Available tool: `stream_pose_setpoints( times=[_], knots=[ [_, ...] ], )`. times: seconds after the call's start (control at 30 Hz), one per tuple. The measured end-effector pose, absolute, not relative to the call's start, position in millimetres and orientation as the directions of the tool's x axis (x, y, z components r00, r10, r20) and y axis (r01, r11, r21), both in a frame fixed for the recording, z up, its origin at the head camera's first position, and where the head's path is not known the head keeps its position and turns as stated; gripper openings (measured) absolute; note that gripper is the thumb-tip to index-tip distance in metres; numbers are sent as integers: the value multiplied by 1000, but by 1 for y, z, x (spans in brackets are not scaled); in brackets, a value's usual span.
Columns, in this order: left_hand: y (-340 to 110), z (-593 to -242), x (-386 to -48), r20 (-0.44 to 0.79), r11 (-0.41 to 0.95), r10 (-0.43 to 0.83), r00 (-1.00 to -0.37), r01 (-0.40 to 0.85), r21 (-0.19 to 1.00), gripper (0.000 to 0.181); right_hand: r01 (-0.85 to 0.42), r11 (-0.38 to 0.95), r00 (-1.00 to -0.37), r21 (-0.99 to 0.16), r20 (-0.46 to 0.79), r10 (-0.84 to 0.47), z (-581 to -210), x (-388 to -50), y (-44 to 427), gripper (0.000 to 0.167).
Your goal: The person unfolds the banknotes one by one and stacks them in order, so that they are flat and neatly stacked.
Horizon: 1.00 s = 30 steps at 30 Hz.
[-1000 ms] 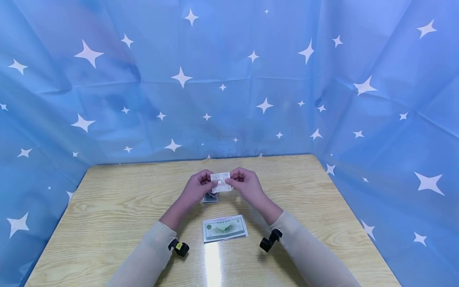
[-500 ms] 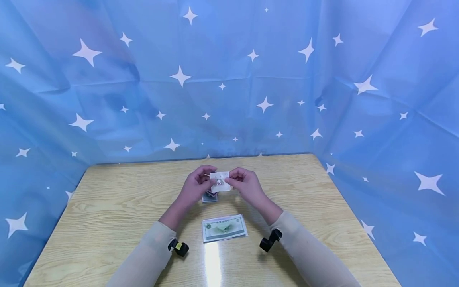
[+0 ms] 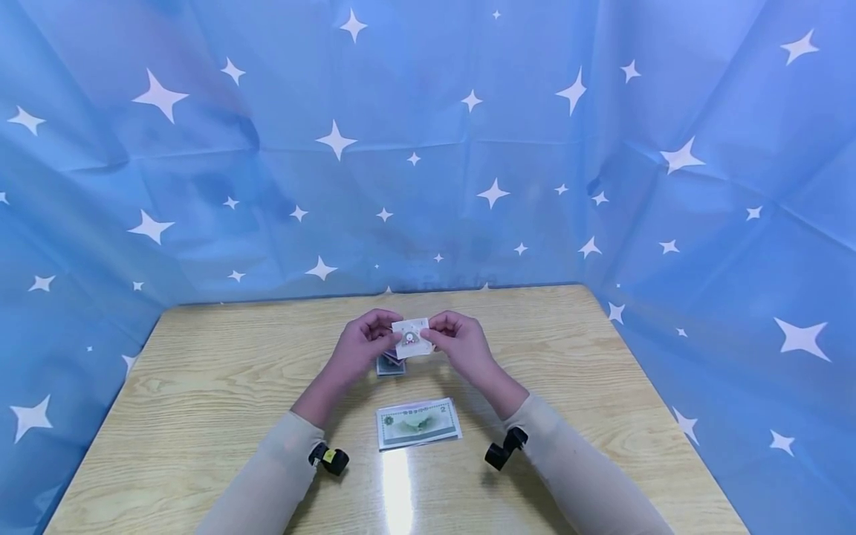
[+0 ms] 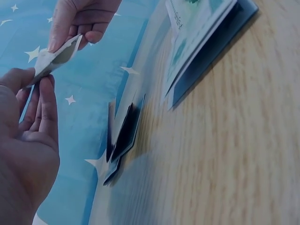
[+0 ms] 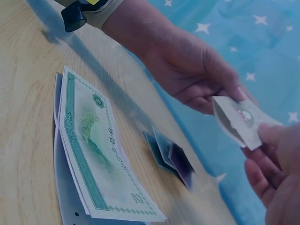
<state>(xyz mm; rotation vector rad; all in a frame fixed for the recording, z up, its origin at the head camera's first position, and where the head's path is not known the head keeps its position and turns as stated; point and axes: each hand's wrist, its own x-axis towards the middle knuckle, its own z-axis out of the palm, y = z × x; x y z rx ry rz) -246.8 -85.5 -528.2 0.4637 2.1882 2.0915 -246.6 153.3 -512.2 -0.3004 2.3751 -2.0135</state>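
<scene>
Turned slightly, right end up, since half a second ago in the case of the folded paper (image 3: 411,338), with the left hand (image 3: 364,345) drawn a touch left. Above the far half of the wooden table (image 3: 568,357), pinching that paper at its left end with that hand, at its right with the right hand (image 3: 463,348). Could brush the large bills (image 3: 419,425), loosely stacked nearer in, if pulling back low. Could topple the small folded papers (image 3: 391,366), leaning loosely below, if dipping. Likeliest to tear or crease the gaping paper crookedly if tugging unevenly.
</scene>
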Motion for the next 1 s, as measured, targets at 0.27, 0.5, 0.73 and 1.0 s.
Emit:
stream_pose_setpoints(
  times=[0.27, 0.5, 0.73, 1.0],
  knots=[
    [-94, -526, -250, 170, 36, 332, -928, 193, 981, 31, -144, 144, -981, -979, 123, -147, -508, -245, 154, 10],
    [-97, -520, -253, 179, 96, 351, -919, 226, 969, 29, -144, 127, -980, -981, 125, -152, -506, -245, 154, 10],
    [-97, -521, -256, 178, 154, 338, -924, 241, 958, 19, -151, 118, -977, -981, 130, -169, -505, -245, 156, 10],
    [-102, -517, -255, 188, 183, 376, -907, 272, 945, 18, -149, 109, -976, -983, 129, -177, -504, -244, 158, 8]
  ],
)
